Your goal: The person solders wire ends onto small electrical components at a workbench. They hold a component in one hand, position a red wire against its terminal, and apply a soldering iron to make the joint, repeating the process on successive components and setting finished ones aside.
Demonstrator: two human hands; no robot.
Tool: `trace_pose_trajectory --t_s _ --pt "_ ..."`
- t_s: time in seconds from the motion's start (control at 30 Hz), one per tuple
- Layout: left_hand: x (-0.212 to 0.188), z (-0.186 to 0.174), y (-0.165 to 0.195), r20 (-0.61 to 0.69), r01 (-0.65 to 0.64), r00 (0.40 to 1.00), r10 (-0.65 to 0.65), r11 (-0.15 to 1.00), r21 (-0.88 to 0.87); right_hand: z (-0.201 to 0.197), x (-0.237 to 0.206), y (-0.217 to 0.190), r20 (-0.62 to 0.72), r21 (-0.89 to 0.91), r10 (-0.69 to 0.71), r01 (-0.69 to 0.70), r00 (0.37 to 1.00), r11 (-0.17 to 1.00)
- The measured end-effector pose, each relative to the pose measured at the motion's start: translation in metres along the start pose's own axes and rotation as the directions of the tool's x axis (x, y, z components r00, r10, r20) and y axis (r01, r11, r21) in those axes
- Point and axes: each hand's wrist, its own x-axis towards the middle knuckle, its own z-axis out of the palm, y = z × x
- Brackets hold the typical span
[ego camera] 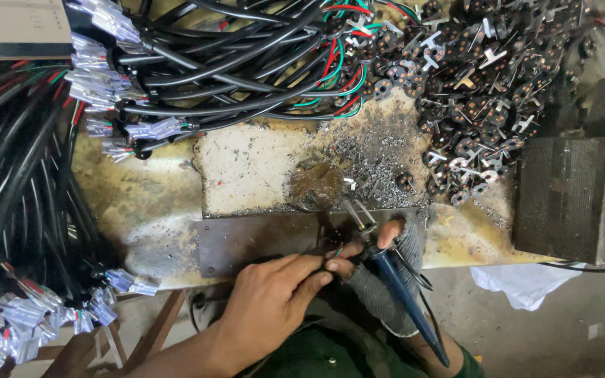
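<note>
Hands meet at the workbench [141,203] front edge: left hand [267,304] pinches thin coloured wires [335,252]; gloved right hand [386,273] grips a blue-handled soldering iron [393,280], tip over the dark metal plate [260,238].

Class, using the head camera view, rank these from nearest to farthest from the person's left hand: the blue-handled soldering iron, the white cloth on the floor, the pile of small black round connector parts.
1. Blue-handled soldering iron: just right of the left hand.
2. White cloth: farther right, on the floor.
3. Pile of small black round connector parts: far upper right on the bench.
</note>
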Motion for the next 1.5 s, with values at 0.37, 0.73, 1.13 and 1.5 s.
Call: trace_pose_trajectory --t_s 0.37,0.73,1.13,1.5 --pt "0.005 0.02 -0.022 -0.236 -0.073 0.972 0.007 0.96 -0.272 0.001 0.01 -0.006 -0.036 -0.036 0.005 -0.007 0.999 0.999" --pt "0.0 0.011 -0.018 -0.145 -0.265 0.945 0.293 0.946 0.185 -0.002 0.004 -0.007 0.033 -0.002 -0.095 0.095 0.995 0.995" --pt "0.001 0.029 -0.015 -0.434 -0.195 0.891 0.135 0.976 -0.097 0.008 -0.007 0.012 -0.023 -0.414 -0.01 -0.001 1.0 0.91" --pt "0.009 0.019 -0.017 -0.363 -0.23 0.888 0.283 0.956 0.183 0.01 -0.01 0.013 -0.047 -0.194 -0.189 0.177 0.981 0.965"
